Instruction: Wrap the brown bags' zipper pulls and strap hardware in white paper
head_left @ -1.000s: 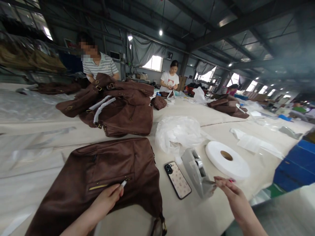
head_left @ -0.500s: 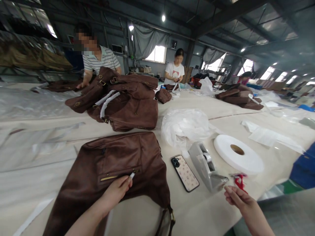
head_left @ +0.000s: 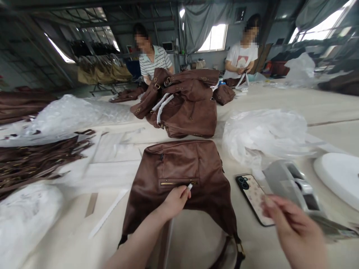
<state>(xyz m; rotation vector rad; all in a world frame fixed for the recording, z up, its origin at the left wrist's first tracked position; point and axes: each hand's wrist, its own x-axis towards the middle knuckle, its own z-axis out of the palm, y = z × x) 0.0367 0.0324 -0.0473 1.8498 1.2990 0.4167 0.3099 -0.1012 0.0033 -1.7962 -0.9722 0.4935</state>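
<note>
A dark brown leather bag (head_left: 140, 198) lies flat in front of me, its strap hanging toward my side. My left hand (head_left: 175, 201) reaches over its lower part, thumb and finger pinching a small white strip (head_left: 190, 186) at the right end of the brass-toned zipper (head_left: 168, 183). Whether the strip wraps the zipper pull is hidden. My right hand (head_left: 298, 228), smeared by motion, hovers right of the bag with fingertips pressed together. Anything between them is too small to make out. It partly covers a phone in a patterned case (head_left: 251, 194). Behind it stands a grey tape dispenser (head_left: 280, 179).
Several brown bags (head_left: 193, 112) are piled beyond my bag. Crumpled clear plastic (head_left: 266, 130) and a white roll (head_left: 339, 175) lie to the right. Brown straps (head_left: 36, 160) and plastic wrap (head_left: 30, 213) are at left. Two people (head_left: 155, 59) work across the table.
My view has swung left. My right hand has moved from the dispenser's front end leftward, over the phone. My left hand keeps its pinch by the zipper.
</note>
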